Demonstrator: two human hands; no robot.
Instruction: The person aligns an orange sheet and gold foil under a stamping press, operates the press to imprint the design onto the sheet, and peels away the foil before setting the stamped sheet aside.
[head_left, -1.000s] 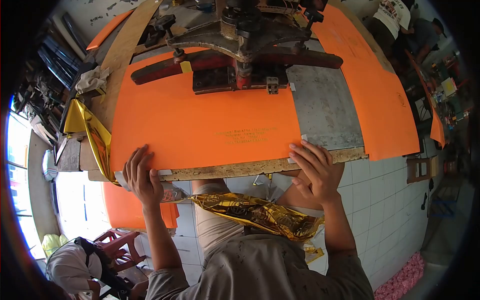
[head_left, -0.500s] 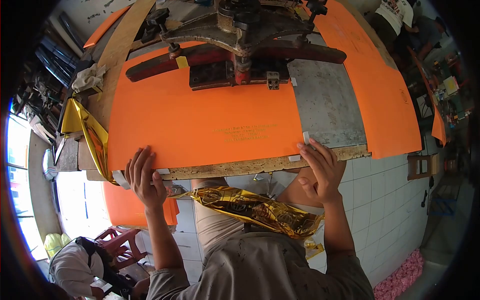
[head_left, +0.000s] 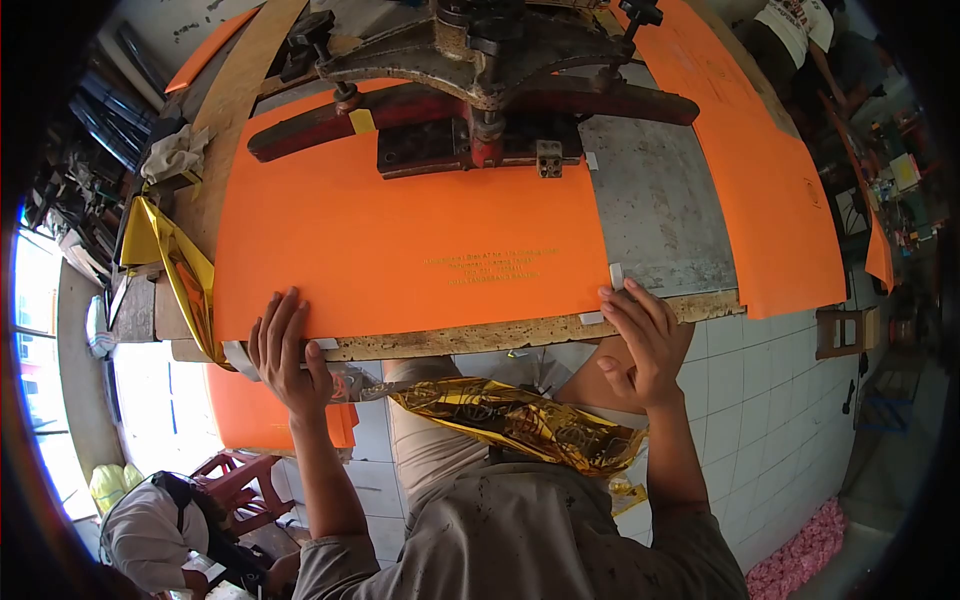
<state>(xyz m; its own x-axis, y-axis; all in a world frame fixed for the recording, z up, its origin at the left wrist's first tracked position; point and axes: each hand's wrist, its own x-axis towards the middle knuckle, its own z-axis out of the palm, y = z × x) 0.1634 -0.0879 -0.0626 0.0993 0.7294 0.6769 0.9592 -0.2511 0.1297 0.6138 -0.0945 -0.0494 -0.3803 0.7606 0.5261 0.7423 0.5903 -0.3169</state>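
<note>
A large orange sheet [head_left: 400, 240] with small gold lettering near its lower right lies on the bed of a press. My left hand [head_left: 292, 350] rests at its lower left corner, with the fingers extended over the edge and the thumb apart. At the lower right corner, my right hand [head_left: 642, 345] has its fingertips on the sheet's edge, close to a small white guide tab [head_left: 616, 276]. Both hands are open. The press head [head_left: 480, 150], dark metal with a red bar, covers the far part of the sheet.
A stack of orange sheets [head_left: 770, 220] lies to the right, beside the grey metal plate [head_left: 660, 210]. Crumpled gold foil [head_left: 520, 415] hangs over my lap, and more gold foil [head_left: 180, 265] is at the left. A person [head_left: 160, 530] bends near a red stool [head_left: 240, 490].
</note>
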